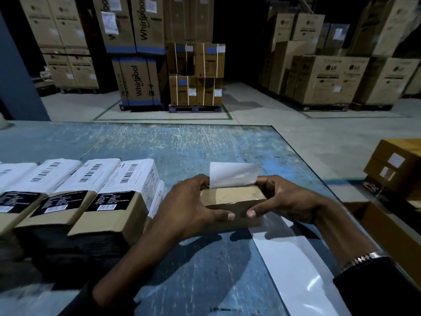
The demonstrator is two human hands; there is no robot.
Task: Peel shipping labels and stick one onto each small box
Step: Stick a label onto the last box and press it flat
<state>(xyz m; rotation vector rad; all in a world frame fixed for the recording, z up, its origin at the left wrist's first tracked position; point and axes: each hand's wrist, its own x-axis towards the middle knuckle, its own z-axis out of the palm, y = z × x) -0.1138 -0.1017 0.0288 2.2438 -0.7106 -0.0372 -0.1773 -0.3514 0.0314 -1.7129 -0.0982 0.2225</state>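
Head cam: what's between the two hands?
In the head view, the small brown box sits between left hand and right hand, both gripping it; a white label stands at its far edge.

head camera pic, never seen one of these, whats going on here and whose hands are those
There is no robot here. The single picture comes from a wide-angle camera worn on a person's head, looking forward and down, so the hands are the wearer's own.

The left hand and right hand both grip a small brown box over a scratched blue table. A white label stands up from the box's far edge, not yet pressed flat.

To the left sits a row of boxes that already carry barcode labels. A shiny white strip, probably label backing, lies on the table by the right forearm.

Behind is a warehouse floor with tall stacks of cartons.
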